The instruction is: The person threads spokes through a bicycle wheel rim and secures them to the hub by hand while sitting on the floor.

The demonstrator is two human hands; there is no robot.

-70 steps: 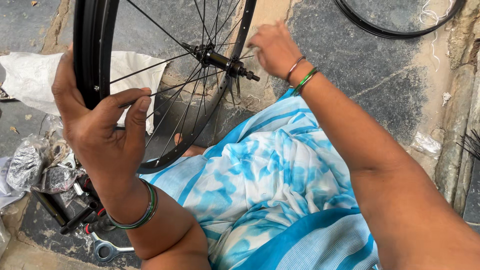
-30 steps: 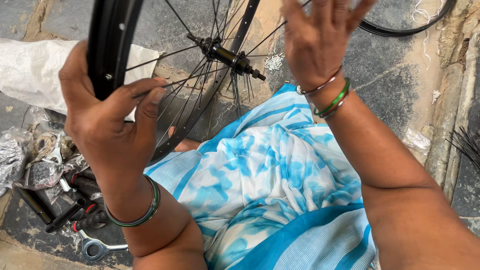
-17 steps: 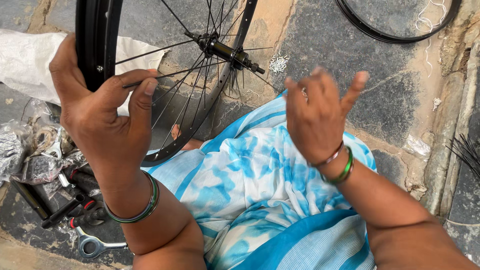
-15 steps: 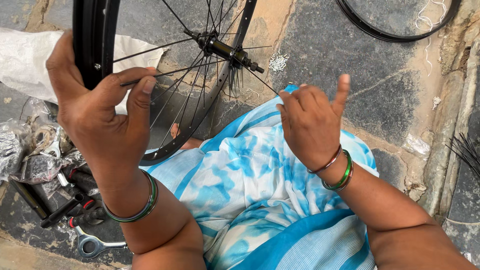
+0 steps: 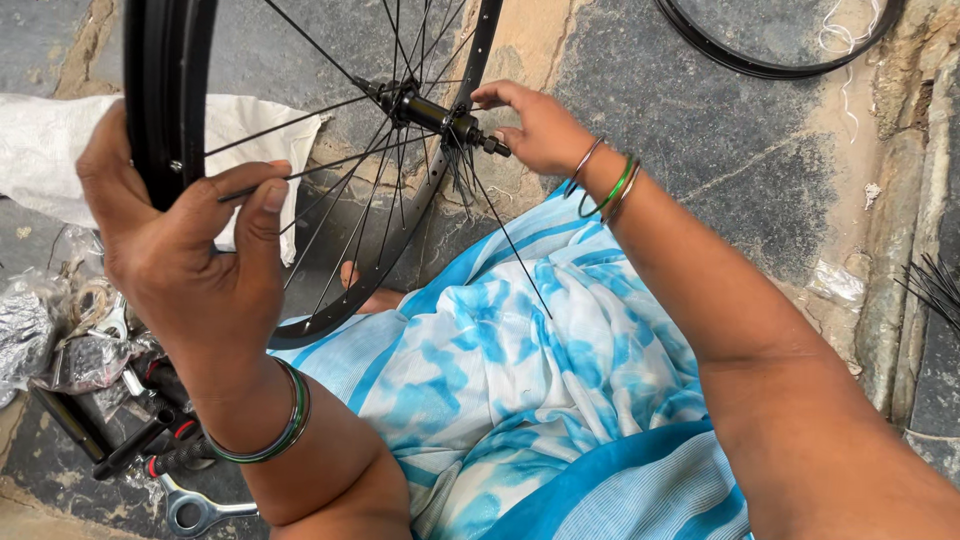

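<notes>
Standing upright: wheel rim in left hand; hub axle horizontal.

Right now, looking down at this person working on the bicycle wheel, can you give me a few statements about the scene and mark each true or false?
1. The left hand grips the black wheel rim. True.
2. The right hand rests flat on the blue and white cloth. False: it is up at the wheel hub, fingers beside the axle end.
3. A second black rim lies on the stone floor at top right. True.
4. A wrench lies by the right elbow. False: it lies at the lower left, under the left forearm.
5. Both wrists are bare. False: each wears bangles.
</notes>
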